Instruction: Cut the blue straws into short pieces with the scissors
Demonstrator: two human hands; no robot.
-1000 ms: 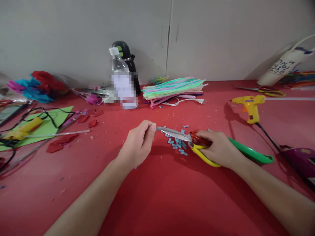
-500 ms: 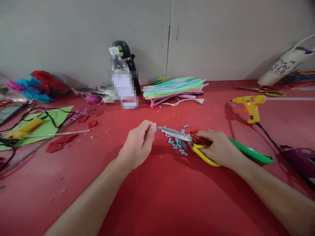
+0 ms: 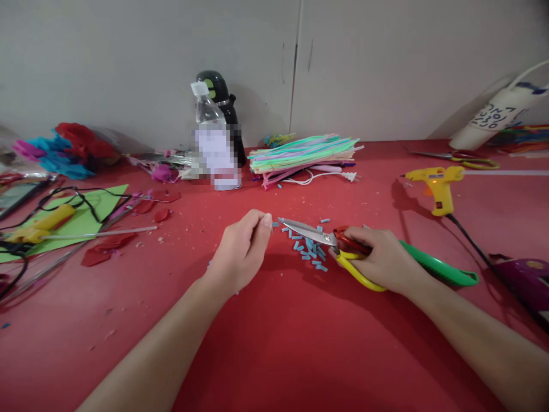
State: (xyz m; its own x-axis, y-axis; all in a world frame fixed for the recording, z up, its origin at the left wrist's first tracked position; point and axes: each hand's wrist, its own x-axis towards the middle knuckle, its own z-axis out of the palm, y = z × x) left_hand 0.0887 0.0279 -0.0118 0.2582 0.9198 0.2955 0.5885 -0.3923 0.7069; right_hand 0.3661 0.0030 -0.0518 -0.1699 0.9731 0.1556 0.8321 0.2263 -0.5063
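Note:
My left hand (image 3: 240, 252) is closed in a pinch, thumb against forefinger; whatever lies between the fingertips is too small or hidden to make out. My right hand (image 3: 380, 257) grips scissors (image 3: 306, 232) by their red and yellow handles. The blades point left and look closed, their tip just short of my left fingertips. Under the blades, a loose heap of short light-blue pieces (image 3: 311, 249) lies on the red table (image 3: 283, 343). One small blue piece (image 3: 275, 224) shows between my left fingertips and the scissor tip. A green curved plastic object (image 3: 441, 269) lies behind my right wrist.
Colourful pipe cleaners (image 3: 304, 154) are bundled at the back beside a clear bottle (image 3: 210, 114) and a dark flask (image 3: 231, 114). A yellow glue gun (image 3: 441, 186) rests on the right, another glue gun (image 3: 47, 223) on green paper (image 3: 114, 200) at left. Other scissors (image 3: 465, 158) lie back right.
The scissor tip has drawn slightly right, away from my left fingertips, leaving a small gap. A blue piece now shows in that gap. My left hand has barely moved.

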